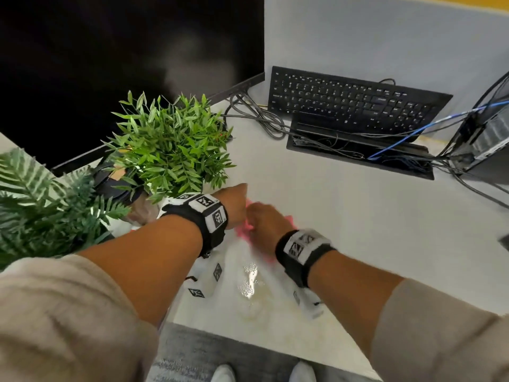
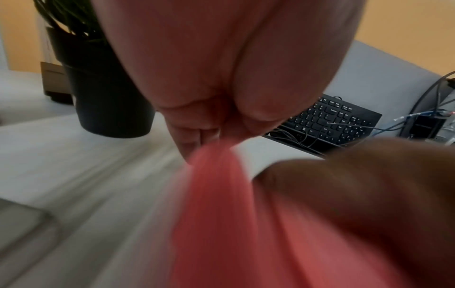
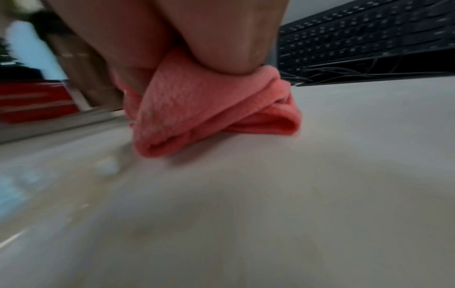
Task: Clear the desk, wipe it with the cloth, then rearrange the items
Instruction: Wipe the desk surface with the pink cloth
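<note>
- Left hand (image 1: 237, 206): forearm bare, sleeve pushed up, marker band on the wrist; fingertips (image 2: 194, 144) pinched together on pink fabric.
- Right hand (image 1: 265, 220): just beside the left, knuckles up, banded wrist; fingers (image 3: 221, 48) curled, gripping the same fabric.

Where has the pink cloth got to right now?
In the head view the pink cloth lies bunched on the white desk near its front edge, held between the left hand and right hand, just right of the leafy plant.
</note>
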The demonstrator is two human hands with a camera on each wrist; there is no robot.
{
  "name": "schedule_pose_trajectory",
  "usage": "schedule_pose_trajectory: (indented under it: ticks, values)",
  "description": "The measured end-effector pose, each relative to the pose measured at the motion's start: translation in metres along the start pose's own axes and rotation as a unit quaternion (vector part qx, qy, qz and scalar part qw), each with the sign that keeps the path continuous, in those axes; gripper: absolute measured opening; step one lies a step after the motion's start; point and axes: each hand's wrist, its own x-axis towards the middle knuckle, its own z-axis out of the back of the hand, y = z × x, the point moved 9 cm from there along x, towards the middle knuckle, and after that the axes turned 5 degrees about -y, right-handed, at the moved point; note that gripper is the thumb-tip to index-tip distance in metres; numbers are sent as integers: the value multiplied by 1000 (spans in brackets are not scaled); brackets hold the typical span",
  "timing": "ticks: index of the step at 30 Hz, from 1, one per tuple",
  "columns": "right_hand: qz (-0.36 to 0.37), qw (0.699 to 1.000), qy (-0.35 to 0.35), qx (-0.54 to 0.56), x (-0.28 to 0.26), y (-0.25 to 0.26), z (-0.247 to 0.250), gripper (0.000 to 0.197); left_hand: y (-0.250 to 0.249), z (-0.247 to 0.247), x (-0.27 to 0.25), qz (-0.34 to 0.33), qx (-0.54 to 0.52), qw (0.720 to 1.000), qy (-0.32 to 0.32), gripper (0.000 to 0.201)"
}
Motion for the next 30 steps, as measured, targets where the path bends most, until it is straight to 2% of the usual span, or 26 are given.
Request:
schedule_pose_trajectory:
  ticks: [1,3,5,6,7,8,9,11,13,14,15,16,19,23,26,28,29,30]
  values:
    - [-2,999,35,-3,-21,3,-13,21,2,-4,-2,11,9,1000,24,16]
    - [27,989,146,-12,-65,10,-36,34,0,-4,-10,14,29,999,34,36]
    - [67,969,238,19,-103,9,-51,23,-3,-5,-19,9,52,998,35,49]
    - [119,962,245,2,-116,7,-50,22,-4,-8,-21,4,60,997,37,51]
    - [118,960,252,13,-123,0,-44,22,-5,-11,-23,1,62,997,37,52]
    - [83,964,252,9,-124,-11,-31,22,-6,-14,-24,-7,58,998,36,52]
    - [-1,974,223,38,-116,-29,-11,24,-7,-15,-24,-16,57,998,33,52]
    - [-74,989,81,102,-94,-51,47,23,-4,-16,-25,-23,52,998,35,55]
    - [-124,973,-41,192,-71,-67,89,23,0,-16,-27,-23,41,998,33,58]
    - [-140,965,-76,207,-59,-69,98,26,2,-15,-28,-22,32,999,27,59]
    - [-156,959,-97,216,-44,-71,95,30,4,-15,-30,-19,18,999,20,60]
    - [-156,966,-97,181,-33,-63,87,31,6,-14,-29,-16,1,1000,11,60]
    - [-126,988,-82,19,-20,-30,43,31,9,-5,-31,-33,-5,999,-39,52]
    - [17,999,-10,-45,-61,34,-36,9,8,-1,-35,-44,-9,999,-18,54]
    - [142,977,133,-84,-114,47,-73,26,1,1,-45,-69,25,997,-7,50]
    - [119,965,207,-106,-139,21,-71,25,-8,-8,-55,-97,66,993,5,46]
    - [96,965,222,-105,-145,11,-60,23,-12,-13,-60,-111,84,990,3,47]
    - [72,974,204,-75,-142,1,-42,20,-14,-17,-64,-118,92,989,-5,46]
